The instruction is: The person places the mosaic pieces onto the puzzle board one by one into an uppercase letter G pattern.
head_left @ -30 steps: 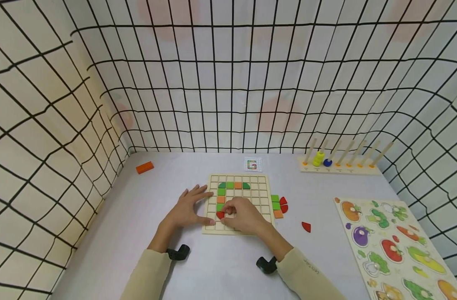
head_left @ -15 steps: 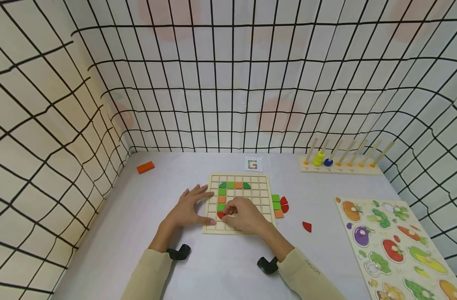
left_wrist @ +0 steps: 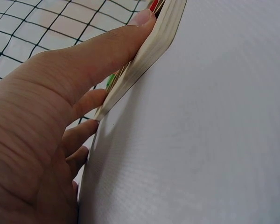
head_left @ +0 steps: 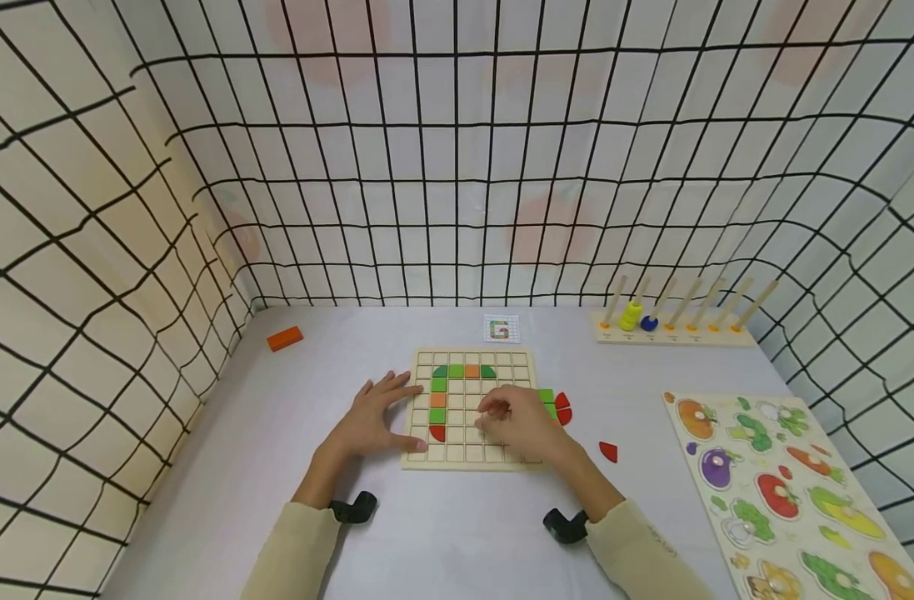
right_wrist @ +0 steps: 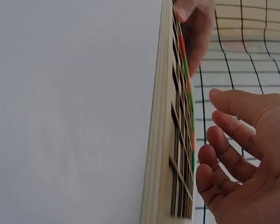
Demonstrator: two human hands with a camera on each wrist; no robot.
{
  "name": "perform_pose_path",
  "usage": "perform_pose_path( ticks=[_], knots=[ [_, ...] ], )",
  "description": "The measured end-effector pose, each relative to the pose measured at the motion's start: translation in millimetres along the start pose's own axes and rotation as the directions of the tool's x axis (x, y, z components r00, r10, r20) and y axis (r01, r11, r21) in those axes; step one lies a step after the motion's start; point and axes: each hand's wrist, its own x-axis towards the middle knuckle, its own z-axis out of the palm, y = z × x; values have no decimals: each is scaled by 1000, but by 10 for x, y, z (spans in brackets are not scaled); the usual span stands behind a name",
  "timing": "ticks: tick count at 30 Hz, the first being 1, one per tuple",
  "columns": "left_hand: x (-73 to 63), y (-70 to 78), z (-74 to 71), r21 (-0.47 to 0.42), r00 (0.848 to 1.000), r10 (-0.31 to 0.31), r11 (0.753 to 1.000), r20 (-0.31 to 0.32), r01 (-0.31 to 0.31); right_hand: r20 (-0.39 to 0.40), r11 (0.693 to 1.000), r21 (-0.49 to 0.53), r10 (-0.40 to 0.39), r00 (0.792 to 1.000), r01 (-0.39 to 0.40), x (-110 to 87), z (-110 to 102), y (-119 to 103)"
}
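In the head view a pale wooden grid board bears a line of green and orange square tiles with dark green rounded corner tiles, and a red quarter-round tile at its lower left end. My left hand rests at the board's left side, thumb on its edge and the other fingers spread along it. Above the board's right half is my right hand, slightly blurred. Its fingers are loosely bent, apart from the board, and hold nothing in the right wrist view.
Right of the board lie green tiles and red quarter-round tiles, partly behind the right hand. A lone red tile sits farther right. Around are a pattern card, an orange block, a peg stand and a vegetable puzzle.
My right hand has let go of the red quarter-round tile, which stays on the board, and has moved right across the grid. The left hand keeps its place at the board's edge.
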Motion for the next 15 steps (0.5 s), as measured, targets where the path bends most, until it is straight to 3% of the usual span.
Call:
perform_pose_path(
  ticks=[15],
  knots=[
    [-4, -13, 14, 3, 1000, 8, 1000, -7, -8, -109, 981, -115, 141, 984, -153, -219, -627, 421]
  ],
)
